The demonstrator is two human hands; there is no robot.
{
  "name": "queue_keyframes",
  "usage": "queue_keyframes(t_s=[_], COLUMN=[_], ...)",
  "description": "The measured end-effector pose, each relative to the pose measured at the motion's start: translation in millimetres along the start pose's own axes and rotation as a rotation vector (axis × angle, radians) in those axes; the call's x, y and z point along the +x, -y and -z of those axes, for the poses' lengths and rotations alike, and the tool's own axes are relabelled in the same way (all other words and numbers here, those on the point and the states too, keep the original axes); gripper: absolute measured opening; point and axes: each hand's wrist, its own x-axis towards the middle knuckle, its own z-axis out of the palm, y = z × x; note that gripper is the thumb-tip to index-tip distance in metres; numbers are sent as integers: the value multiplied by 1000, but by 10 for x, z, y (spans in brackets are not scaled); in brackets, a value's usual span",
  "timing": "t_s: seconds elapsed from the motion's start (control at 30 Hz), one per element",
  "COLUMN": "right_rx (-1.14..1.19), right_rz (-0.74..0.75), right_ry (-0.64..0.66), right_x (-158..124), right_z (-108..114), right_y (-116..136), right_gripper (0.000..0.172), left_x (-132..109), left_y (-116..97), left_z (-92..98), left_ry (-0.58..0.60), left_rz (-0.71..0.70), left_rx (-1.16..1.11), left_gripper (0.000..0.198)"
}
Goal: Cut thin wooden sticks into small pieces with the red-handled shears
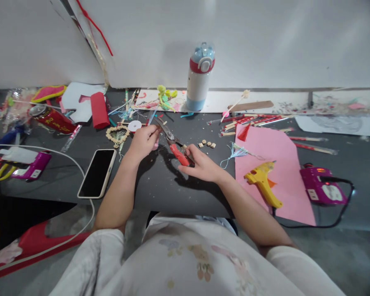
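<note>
Your red-handled pliers are above the dark counter, in front of the drinking bottle and slightly to its left. Your right hand is partly closed on the handles, thumb on the near side and fingers on the far side. Your left hand, front-left of the bottle, has its fingers drawn together beside the nose of the pliers; what they pinch, if anything, cannot be made out. How far the pliers' jaws stand apart cannot be told either.

Just in front of the bottle, to the right, you have several small beige pieces. Farther front-right of it, a yellow glue gun lies on a pink sheet, with a pale blue tassel at the sheet's left edge. Directly right of the bottle are red sticks. To its left and forward are a white spool, a heart-shaped beige ring and, farther off, a dark-screened smartphone.
</note>
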Motion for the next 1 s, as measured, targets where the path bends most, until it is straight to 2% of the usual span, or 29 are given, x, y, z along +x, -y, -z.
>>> queue_keyframes(t_s=[0.43, 0.57, 0.63, 0.7, 0.77, 0.8, 0.87, 0.97, 1.0], right_rx=[104, 151, 193, 237, 266, 273, 283, 289, 284], right_rz=[-26, -27, -49, -81, -107, -115, -126, -125, -121], right_ry=[56, 69, 58, 28, -19, -43, -70, -69, -70], right_x=[18, 15, 23, 36, 49, 55, 61, 60, 59], right_z=[-16, -26, -44, -69, -95, -106, -121, -128, -128], right_y=[-41, -22, -30, -54, -84, -98, -119, -130, -131], right_gripper=[37, 35, 36, 38, 39, 39, 39, 39, 38], left_x=[13, 11, 4, -13, -43, -60, -96, -133, -139], left_y=[31, 31, 7, -36, -87, -111, -153, -208, -228], left_z=[24, 5, -30, -74, -123, -149, -210, -319, -355], left_ry=[61, 89, 27, -107, -218, -221, -109, 188, 254], left_rz=[25, 15, -31, -84, -102, -86, -13, 128, 168], left_rx=[63, 212, 327, 392, 367, 314, 128, -267, -395], left_gripper=[32, 31, 29, 26, 29, 31, 39, 46, 48])
